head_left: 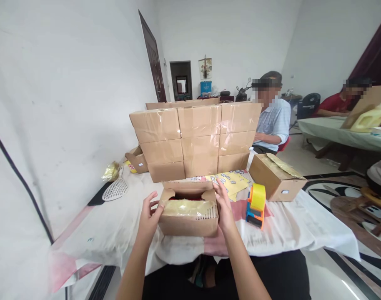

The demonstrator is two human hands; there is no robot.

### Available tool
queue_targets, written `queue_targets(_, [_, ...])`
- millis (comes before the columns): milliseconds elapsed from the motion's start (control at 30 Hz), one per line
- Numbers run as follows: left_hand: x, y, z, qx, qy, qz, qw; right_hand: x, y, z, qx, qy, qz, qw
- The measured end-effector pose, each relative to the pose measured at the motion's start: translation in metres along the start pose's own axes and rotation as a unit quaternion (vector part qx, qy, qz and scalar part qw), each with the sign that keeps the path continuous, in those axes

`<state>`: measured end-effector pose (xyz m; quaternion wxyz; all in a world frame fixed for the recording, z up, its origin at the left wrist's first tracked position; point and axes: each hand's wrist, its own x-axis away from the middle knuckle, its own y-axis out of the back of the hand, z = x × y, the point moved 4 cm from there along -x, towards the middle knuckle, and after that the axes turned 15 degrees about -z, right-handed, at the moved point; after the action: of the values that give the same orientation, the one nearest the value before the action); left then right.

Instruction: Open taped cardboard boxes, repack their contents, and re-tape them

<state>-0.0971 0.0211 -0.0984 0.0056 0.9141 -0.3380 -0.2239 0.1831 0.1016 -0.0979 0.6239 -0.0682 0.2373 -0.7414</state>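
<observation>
A small open cardboard box (pixel 188 225) sits on the white cloth-covered table (pixel 115 229) right in front of me, its near flap folded over and shiny with tape. My left hand (pixel 150 216) rests against the box's left end, fingers spread, thumb on the near flap. My right hand (pixel 223 205) presses flat against the right end, fingers up along the side flap. Something dark red shows inside the box. An orange and yellow tape dispenser (pixel 256 205) stands just right of my right hand.
A wall of sealed cardboard boxes (pixel 196 139) stands stacked behind. Another box (pixel 275 177) lies at the right, yellow sheets (pixel 231 182) beside it, a white scoop (pixel 116 188) at the left. Two seated people (pixel 271 121) are at the back right by a second table (pixel 337 131).
</observation>
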Motion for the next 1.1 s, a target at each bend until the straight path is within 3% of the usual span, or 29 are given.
queue_targets(100, [0.001,-0.003,-0.008,-0.001,-0.007,-0.008,1.000,-0.001,-0.002,0.009,0.043,0.081,0.020,0.996])
queue_targets(167, [0.006,-0.001,-0.023,-0.048,-0.083,-0.006,0.995,0.000,0.001,0.012,0.089,0.118,0.039,0.988])
queue_targets(267, [0.027,-0.010,-0.054,-0.171,-0.253,0.087,0.948,0.001,0.008,0.017,0.130,0.143,0.062,0.979])
queue_targets(333, [0.044,-0.023,-0.070,-0.222,-0.321,0.169,0.905,0.003,0.012,0.023,0.163,0.167,0.077,0.969])
queue_targets(433, [0.059,-0.041,-0.085,-0.258,-0.340,0.217,0.878,0.009,0.013,0.033,0.243,0.207,0.096,0.943])
queue_targets(633, [0.060,-0.047,-0.092,-0.280,-0.308,0.225,0.881,0.023,0.013,0.040,0.301,0.224,0.091,0.922])
queue_targets(700, [0.059,-0.045,-0.093,-0.289,-0.293,0.239,0.879,0.027,0.021,0.043,0.287,0.251,0.041,0.923])
queue_targets(767, [0.058,-0.047,-0.094,-0.304,-0.276,0.258,0.875,0.027,0.041,0.049,0.268,0.293,-0.075,0.915])
queue_targets(833, [0.057,-0.050,-0.095,-0.318,-0.263,0.276,0.868,0.024,0.070,0.055,0.255,0.318,-0.209,0.889])
queue_targets(900, [0.056,-0.055,-0.097,-0.331,-0.260,0.285,0.861,0.015,0.103,0.059,0.243,0.293,-0.306,0.873])
queue_targets(1000, [0.059,-0.062,-0.099,-0.348,-0.268,0.282,0.853,-0.011,0.144,0.056,0.215,0.207,-0.364,0.883])
queue_targets(1100, [0.066,-0.066,-0.100,-0.366,-0.287,0.264,0.845,-0.038,0.164,0.046,0.199,0.147,-0.335,0.909])
